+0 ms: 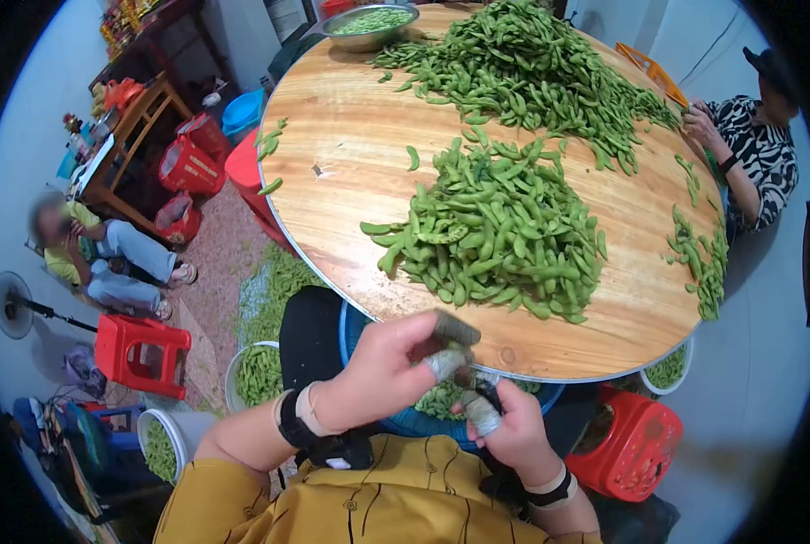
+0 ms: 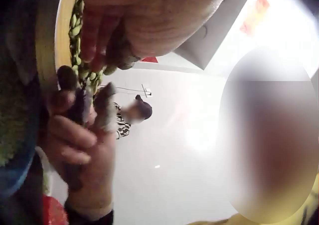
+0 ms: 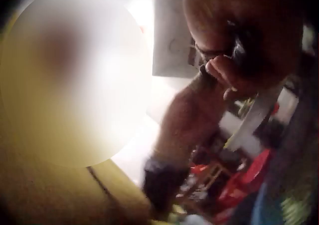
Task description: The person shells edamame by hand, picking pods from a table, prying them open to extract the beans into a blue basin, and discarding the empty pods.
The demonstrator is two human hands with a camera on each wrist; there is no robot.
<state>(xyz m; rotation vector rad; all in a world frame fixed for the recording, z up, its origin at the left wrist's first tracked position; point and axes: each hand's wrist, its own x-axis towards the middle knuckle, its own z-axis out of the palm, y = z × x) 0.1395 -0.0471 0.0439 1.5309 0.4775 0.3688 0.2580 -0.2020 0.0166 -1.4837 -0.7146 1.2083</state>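
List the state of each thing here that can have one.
Left hand: thumb wrapped; grip too blurred to tell
Right hand: thumb wrapped; grip unclear
Near edamame pile: loosely heaped
Far edamame pile: loosely heaped, spreading
Metal bowl: upright, holding green contents
Blue tub: open, holding green contents
Fan: standing; running or off, unclear

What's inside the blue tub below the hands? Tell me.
Green pieces show inside the blue tub, too unclear to identify. The tabletop, left hand and right hand cover parts; what lies there cannot be seen.
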